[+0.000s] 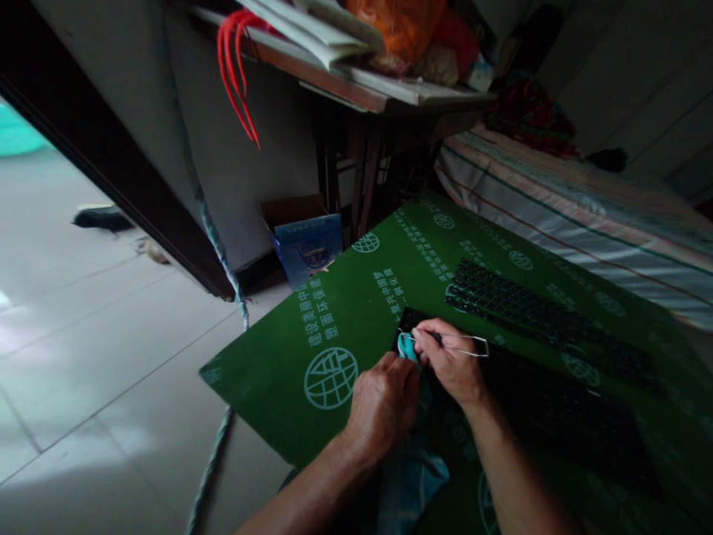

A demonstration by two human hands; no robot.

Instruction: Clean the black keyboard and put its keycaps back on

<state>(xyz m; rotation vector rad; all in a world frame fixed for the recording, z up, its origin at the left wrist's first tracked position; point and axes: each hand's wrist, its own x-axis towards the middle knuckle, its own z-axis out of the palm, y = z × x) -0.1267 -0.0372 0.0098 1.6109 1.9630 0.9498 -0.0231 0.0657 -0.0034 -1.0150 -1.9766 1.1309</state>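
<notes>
My right hand (448,357) is closed around a thin metal wire tool (473,345) with a squared loop at its right end. Its other end reaches the teal cloth (407,346) in front of my fingers. Close beside it, my left hand (384,401) is curled shut on that cloth, and its fingertips are partly hidden. A bluish cloth (417,483) hangs below my left hand; I cannot tell if it is the same piece. Under both hands lies a long black panel (562,416), like a keyboard base. Behind it rests a black keyboard-like grid (518,312).
The green printed board (267,371) is the work surface. Beyond it stand a blue open box (309,245) and a wooden table (356,93) with papers, red cords (237,74) and an orange bag (401,30). A bed (584,215) borders the right; a twisted rope (215,238) runs left.
</notes>
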